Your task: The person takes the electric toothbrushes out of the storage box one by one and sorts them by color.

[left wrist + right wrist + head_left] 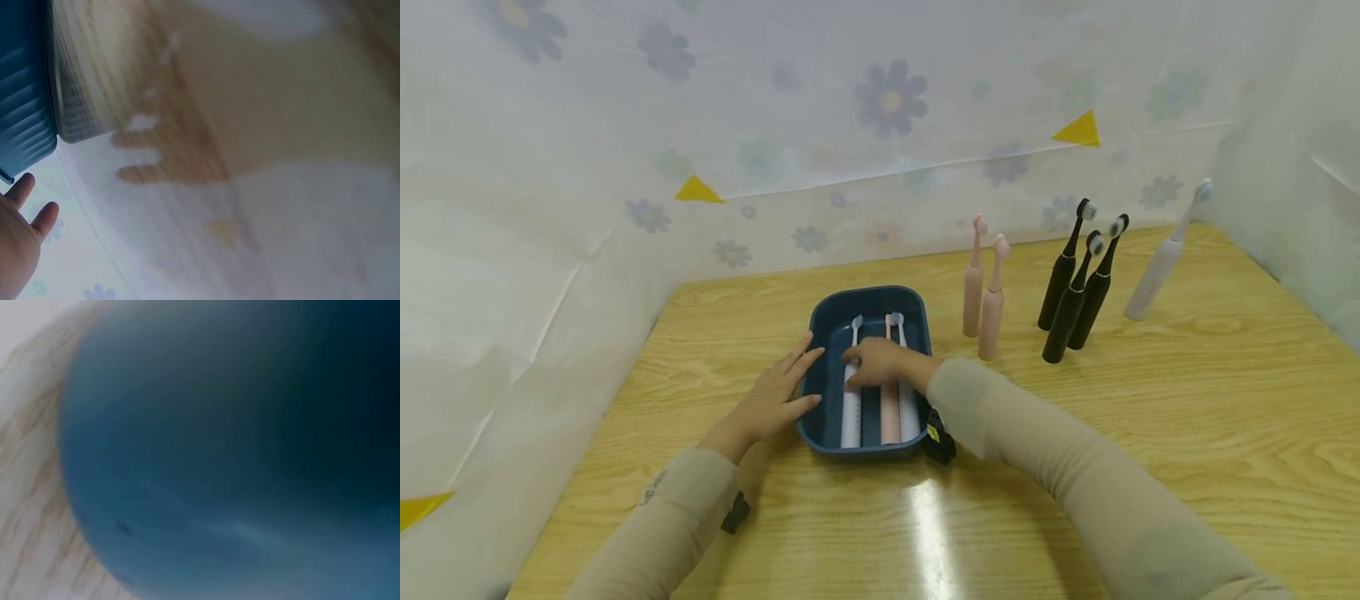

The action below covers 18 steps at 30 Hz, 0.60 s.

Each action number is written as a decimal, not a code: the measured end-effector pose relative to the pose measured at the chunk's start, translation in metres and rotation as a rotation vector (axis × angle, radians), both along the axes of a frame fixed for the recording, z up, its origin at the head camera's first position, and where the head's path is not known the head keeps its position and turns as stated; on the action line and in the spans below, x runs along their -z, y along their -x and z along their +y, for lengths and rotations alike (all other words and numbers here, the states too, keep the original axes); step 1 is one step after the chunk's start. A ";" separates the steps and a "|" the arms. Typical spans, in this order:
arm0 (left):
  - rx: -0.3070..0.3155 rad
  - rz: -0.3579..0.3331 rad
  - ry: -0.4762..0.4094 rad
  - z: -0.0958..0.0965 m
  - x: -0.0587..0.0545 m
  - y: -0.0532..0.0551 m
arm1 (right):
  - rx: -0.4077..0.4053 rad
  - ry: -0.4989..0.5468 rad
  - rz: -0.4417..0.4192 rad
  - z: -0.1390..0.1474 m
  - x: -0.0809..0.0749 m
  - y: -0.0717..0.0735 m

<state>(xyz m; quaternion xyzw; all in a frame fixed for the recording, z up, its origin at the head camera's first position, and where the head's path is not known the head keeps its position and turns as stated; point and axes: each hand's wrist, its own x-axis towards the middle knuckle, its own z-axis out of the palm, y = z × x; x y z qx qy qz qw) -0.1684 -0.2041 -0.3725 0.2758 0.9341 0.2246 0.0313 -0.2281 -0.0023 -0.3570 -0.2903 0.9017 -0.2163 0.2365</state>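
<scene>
Blue tray (870, 300) near far edge of surface (715, 350); left hand (769, 402) spread at tray rim, right hand (882, 362) pinches white toothbrush (851, 421) inside.

My sleeves (1075, 467) are matt, wrinkled cloth, the tabletop (805, 533) looks like smooth wood grain with a glossy sheen, the tray (865, 452) and the toothbrushes (852, 421) look like smooth plastic, and the backdrop (805, 133) is thin, creased sheeting.

Wood-grain table (1225, 400), bright glare (931, 533) at front; flowered whitish backdrop (805, 125), perhaps plastic.
</scene>
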 end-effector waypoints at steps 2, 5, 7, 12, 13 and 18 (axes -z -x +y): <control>0.001 -0.001 0.004 0.000 0.000 0.000 | -0.017 0.000 0.009 0.000 0.000 -0.001; 0.003 -0.005 0.004 0.000 0.000 0.000 | -0.029 -0.006 0.027 0.001 0.000 -0.001; 0.006 -0.003 0.004 0.000 0.000 0.000 | -0.026 -0.007 0.040 0.001 0.001 -0.001; 0.001 -0.010 0.002 0.000 -0.001 0.000 | 0.004 -0.012 0.060 0.002 0.001 -0.002; -0.001 -0.014 0.001 0.000 -0.001 0.000 | 0.007 -0.018 0.063 0.002 0.001 -0.002; -0.001 -0.011 0.004 0.000 -0.001 -0.001 | -0.040 -0.064 0.104 0.000 0.002 -0.003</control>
